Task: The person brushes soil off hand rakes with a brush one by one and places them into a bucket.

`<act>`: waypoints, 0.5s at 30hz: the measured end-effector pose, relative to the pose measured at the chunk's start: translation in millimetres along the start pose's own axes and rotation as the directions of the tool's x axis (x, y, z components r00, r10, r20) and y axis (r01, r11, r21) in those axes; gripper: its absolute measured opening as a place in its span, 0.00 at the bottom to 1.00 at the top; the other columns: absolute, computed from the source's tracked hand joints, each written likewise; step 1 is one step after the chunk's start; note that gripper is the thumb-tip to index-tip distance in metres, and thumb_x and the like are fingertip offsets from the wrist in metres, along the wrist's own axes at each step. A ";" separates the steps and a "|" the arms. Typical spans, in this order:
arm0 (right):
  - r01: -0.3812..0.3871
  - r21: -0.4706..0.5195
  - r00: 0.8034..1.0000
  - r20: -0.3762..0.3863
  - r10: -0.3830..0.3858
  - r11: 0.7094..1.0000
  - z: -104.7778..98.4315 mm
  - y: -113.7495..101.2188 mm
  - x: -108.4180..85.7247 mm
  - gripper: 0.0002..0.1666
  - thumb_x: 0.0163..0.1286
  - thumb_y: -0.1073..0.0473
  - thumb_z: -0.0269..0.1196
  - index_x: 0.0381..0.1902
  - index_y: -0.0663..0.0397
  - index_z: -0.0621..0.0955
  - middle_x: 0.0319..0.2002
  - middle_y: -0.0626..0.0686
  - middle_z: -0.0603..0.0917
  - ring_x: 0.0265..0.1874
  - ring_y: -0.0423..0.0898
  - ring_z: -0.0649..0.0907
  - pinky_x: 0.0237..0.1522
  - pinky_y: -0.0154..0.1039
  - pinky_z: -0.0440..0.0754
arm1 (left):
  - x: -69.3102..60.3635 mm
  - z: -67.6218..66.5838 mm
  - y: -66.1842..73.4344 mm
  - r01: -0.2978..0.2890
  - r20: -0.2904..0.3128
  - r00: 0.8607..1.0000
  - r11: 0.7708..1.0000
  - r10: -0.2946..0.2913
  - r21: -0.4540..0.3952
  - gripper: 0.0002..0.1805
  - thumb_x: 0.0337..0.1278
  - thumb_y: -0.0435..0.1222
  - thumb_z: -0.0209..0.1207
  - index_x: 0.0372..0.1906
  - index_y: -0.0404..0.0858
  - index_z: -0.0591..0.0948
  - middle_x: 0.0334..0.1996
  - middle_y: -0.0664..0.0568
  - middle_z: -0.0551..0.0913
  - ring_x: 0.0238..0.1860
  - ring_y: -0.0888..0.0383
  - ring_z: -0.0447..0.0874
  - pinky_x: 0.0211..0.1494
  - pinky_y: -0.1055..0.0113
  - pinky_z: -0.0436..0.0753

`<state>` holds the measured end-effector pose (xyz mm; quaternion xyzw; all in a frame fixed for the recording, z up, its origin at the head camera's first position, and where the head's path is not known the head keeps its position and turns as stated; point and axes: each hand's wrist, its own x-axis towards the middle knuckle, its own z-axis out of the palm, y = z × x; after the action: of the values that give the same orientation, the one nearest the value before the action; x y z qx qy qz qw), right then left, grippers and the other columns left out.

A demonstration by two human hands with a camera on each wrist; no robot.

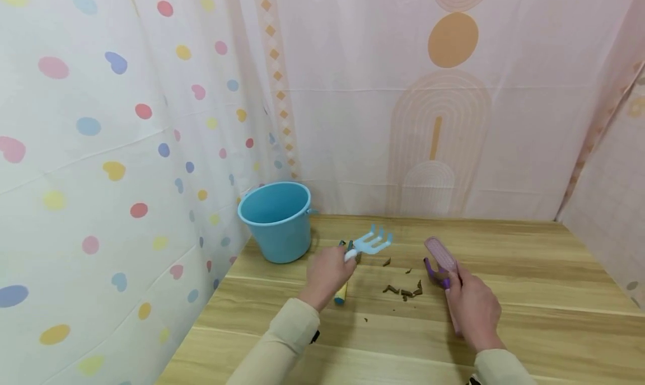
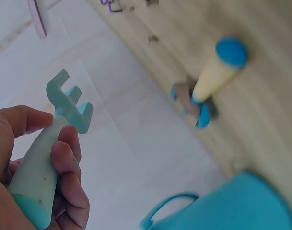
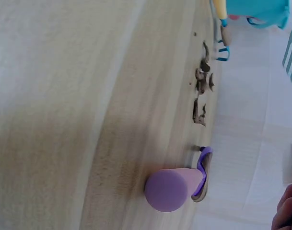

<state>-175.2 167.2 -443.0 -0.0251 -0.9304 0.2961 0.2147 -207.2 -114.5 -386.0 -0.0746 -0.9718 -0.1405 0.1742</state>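
My left hand [image 1: 328, 273] grips the pale handle of a light blue hand rake [image 1: 372, 242], its three bent tines raised above the table. In the left wrist view, fingers and thumb wrap the rake's handle [image 2: 38, 167]. My right hand [image 1: 473, 306] holds a flat pink paddle-like tool [image 1: 441, 253] with a textured face; its exact kind is unclear. Beneath that hand lies a purple hand rake [image 3: 166, 190] with a pink handle and a brown scrap at its tines. A blue rake with a yellow handle [image 2: 217, 72] lies by my left hand, partly hidden in the head view.
A blue bucket [image 1: 282, 239] stands at the table's back left, with its handle down at the side. Brown dry scraps [image 1: 406, 292] are scattered mid-table between the hands. Patterned curtains [image 1: 342, 133] hang behind and beside the wooden table [image 1: 544, 273].
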 end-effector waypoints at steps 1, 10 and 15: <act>-0.012 0.001 1.000 0.016 0.012 1.000 -0.7 0.7 0.3 0.24 0.78 0.53 0.52 0.65 0.62 0.74 0.43 0.71 0.83 0.33 0.68 0.83 0.24 0.56 0.76 | 3.6 -4.6 -2.4 -0.005 -0.005 1.000 1.000 0.005 0.010 0.15 0.57 0.41 0.59 0.16 0.45 0.74 0.11 0.57 0.68 0.12 0.60 0.65 0.15 0.64 0.66; -0.083 -0.002 0.995 0.050 0.083 0.997 0.2 5.6 -0.5 0.26 0.77 0.53 0.53 0.66 0.63 0.73 0.47 0.71 0.82 0.30 0.61 0.83 0.22 0.48 0.75 | 37.9 -47.5 -27.3 -0.035 0.007 0.999 0.992 0.034 0.121 0.09 0.57 0.42 0.60 0.25 0.43 0.78 0.16 0.55 0.73 0.18 0.55 0.72 0.21 0.59 0.71; -0.126 -0.015 0.989 0.070 0.126 0.992 -0.9 8.3 -1.5 0.27 0.76 0.53 0.54 0.66 0.62 0.72 0.50 0.71 0.81 0.34 0.62 0.83 0.26 0.50 0.76 | 55.7 -70.3 -44.8 -0.053 -0.045 0.997 0.978 0.063 0.203 0.09 0.57 0.41 0.60 0.26 0.40 0.79 0.23 0.50 0.76 0.24 0.50 0.76 0.25 0.52 0.75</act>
<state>-174.2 174.3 -447.6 -0.0744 -0.9355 0.3048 0.1622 -245.3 -172.7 -313.8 -0.0814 -0.9737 -0.0378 0.2096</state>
